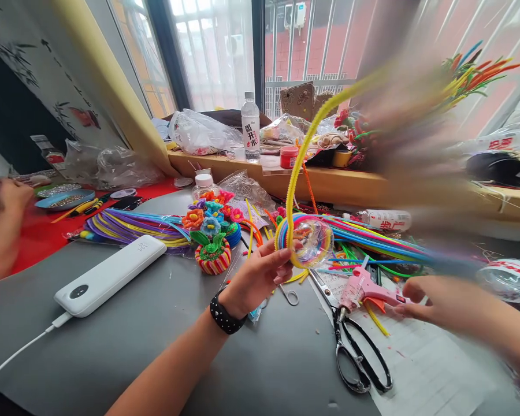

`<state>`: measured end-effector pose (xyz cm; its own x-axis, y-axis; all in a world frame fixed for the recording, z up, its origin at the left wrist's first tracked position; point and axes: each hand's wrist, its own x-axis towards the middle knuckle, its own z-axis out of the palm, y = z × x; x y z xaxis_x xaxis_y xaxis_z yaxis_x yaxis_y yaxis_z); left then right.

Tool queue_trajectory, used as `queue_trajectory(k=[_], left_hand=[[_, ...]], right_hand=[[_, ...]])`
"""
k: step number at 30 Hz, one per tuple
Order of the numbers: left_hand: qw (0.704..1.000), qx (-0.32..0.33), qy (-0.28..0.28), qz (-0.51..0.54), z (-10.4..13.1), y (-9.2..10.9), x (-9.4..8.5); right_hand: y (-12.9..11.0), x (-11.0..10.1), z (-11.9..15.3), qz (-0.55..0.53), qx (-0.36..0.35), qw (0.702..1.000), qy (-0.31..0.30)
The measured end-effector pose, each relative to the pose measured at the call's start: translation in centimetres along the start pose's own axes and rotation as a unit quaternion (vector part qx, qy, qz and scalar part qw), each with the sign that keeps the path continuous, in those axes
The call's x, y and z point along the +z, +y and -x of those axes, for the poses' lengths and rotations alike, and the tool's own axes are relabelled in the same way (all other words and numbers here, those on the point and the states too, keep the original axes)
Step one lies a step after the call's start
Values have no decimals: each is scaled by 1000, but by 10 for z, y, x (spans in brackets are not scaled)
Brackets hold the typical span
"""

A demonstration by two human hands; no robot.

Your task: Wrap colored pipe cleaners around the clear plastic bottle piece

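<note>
My left hand [264, 271] pinches a small round clear container [314, 245] wrapped at one end with coloured pipe cleaners. From it a yellow pipe cleaner [291, 190] rises in a long arc to the upper right, where it blurs. My right hand [437, 297], smeared by motion, is beside the handle of a pink glue gun [364, 289]; whether its fingers touch the handle is unclear. Black-handled scissors [364, 358] lie on white paper below the glue gun. Left of my left hand stands a striped pot [214, 260] with colourful fuzzy flowers [211, 219].
A white power bank [112, 274] with a cable lies at the left. Pipe cleaner bundles [138, 228] lie behind it. Another person's hand [15, 196] is at the far left. A water bottle [251, 127] stands on the sill. A large blur covers the upper right.
</note>
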<state>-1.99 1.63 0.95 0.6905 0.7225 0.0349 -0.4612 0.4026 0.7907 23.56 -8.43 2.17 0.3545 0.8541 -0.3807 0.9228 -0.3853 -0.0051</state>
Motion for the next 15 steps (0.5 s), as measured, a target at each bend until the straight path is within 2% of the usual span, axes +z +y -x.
queue_trajectory(k=[2, 8, 15], left_hand=[[1000, 11, 8, 6, 0, 1, -2], [1000, 10, 13, 13, 1, 2, -2], [1000, 14, 2, 13, 1, 1, -2]], right_hand=[[-2, 4, -7, 18, 0, 999, -32], [-9, 21, -31, 53, -11, 999, 6], [-12, 34, -44, 70, -55, 996, -14]])
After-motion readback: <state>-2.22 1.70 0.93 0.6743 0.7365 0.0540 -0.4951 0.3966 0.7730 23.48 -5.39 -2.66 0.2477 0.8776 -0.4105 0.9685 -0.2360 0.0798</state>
